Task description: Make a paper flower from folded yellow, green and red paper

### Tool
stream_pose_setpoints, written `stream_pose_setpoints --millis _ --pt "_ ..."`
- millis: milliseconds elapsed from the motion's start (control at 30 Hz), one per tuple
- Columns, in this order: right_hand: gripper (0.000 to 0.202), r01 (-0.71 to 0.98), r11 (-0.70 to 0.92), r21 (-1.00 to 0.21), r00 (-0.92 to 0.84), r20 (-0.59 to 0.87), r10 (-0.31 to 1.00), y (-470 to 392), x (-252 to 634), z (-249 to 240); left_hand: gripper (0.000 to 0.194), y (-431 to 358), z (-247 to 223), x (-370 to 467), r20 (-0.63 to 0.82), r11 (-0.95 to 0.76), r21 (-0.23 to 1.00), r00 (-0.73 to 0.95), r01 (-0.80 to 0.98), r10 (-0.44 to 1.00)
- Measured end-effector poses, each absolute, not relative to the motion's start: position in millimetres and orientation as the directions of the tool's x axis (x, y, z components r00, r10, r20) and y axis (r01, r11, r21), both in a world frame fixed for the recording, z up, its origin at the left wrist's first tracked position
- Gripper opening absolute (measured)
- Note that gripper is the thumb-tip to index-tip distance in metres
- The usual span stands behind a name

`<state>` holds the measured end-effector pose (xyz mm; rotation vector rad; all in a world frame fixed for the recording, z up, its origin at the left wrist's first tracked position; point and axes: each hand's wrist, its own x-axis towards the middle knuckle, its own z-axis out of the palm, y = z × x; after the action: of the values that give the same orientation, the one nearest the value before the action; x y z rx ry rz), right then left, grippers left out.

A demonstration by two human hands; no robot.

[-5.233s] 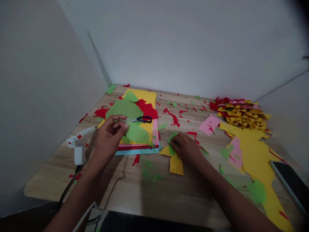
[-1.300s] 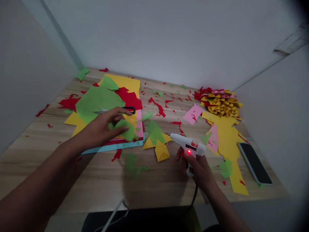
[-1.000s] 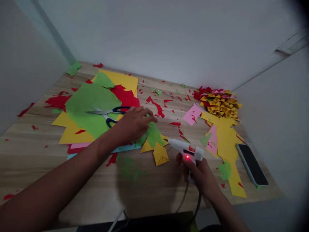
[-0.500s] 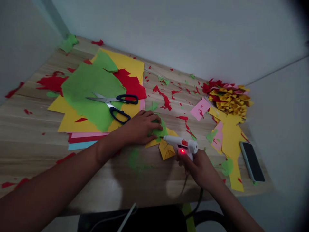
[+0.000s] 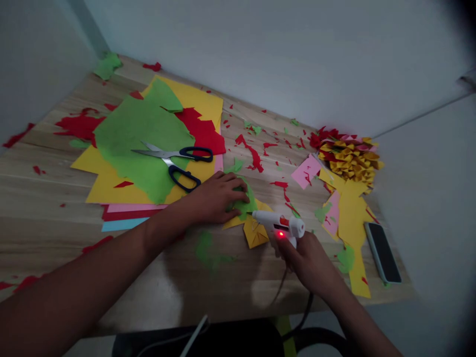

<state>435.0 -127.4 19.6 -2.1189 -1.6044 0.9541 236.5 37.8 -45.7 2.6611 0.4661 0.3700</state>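
Note:
My right hand [image 5: 303, 253] is wrapped round a white glue gun [image 5: 275, 221] with a lit red light. The gun's nozzle points left, at the edge of a small green paper piece [image 5: 250, 198]. Spread over that green piece, my left hand [image 5: 223, 197] presses it down with its fingers apart. Under and beside it lies yellow paper, including a folded yellow piece [image 5: 256, 235] just below the nozzle. Open scissors [image 5: 167, 161] with dark blue handles rest on a large green sheet [image 5: 137, 129], left of my left hand.
Yellow, red, pink and blue sheets [image 5: 130, 224] lie under the green one. A cluster of folded yellow and red paper [image 5: 347, 156] stands at the back right. A phone [image 5: 384, 253] lies at the right edge. Paper scraps cover the wooden table [image 5: 223, 292]; a cord hangs below the gun.
The view has shifted slightly, so the items on the right appear a little further left. Both hands and the glue gun keep nearly the same places.

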Motion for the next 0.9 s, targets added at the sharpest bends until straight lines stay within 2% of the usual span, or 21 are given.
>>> stream_pose_setpoints --millis 267,467,533,633,700,767,833,900 --pt "0.049 0.724 -0.325 -0.609 0.155 -0.316 0.936 -130.1 442.4 17.4 0.026 39.5 -47.2 235.8 0.208 -0.860 0.442 0.904 0.254 0.374" --pt "0.048 0.687 -0.388 -0.614 0.202 -0.351 0.914 -132.2 444.4 15.9 0.025 37.5 -45.5 233.5 0.176 -0.861 0.434 0.912 0.265 0.370" --pt "0.048 0.624 -0.427 -0.654 0.229 -0.370 0.901 -136.4 444.9 15.7 0.028 38.9 -44.8 233.6 0.186 -0.867 0.426 0.913 0.257 0.362" --pt "0.045 0.382 -0.469 -0.796 0.300 -0.373 0.878 -143.0 444.0 17.7 0.030 43.2 -34.7 234.7 0.282 -0.861 0.442 0.872 0.252 0.400" --pt "0.044 0.185 -0.427 -0.885 0.336 -0.351 0.874 -141.4 438.7 20.8 0.022 42.4 -18.1 232.8 0.377 -0.813 0.508 0.775 0.285 0.507" --pt "0.042 0.080 -0.338 -0.938 0.361 -0.289 0.887 -130.6 425.3 24.7 0.025 34.1 4.1 225.3 0.381 -0.689 0.643 0.640 0.335 0.667" --pt "0.035 0.112 -0.224 -0.968 0.349 -0.173 0.921 -111.2 401.1 29.2 0.031 17.4 26.0 211.3 0.243 -0.491 0.797 0.557 0.353 0.794" --pt "0.028 0.233 -0.104 -0.967 0.179 -0.062 0.982 -88.1 367.3 34.2 0.031 -4.1 41.3 192.4 0.087 -0.297 0.900 0.535 0.319 0.840"
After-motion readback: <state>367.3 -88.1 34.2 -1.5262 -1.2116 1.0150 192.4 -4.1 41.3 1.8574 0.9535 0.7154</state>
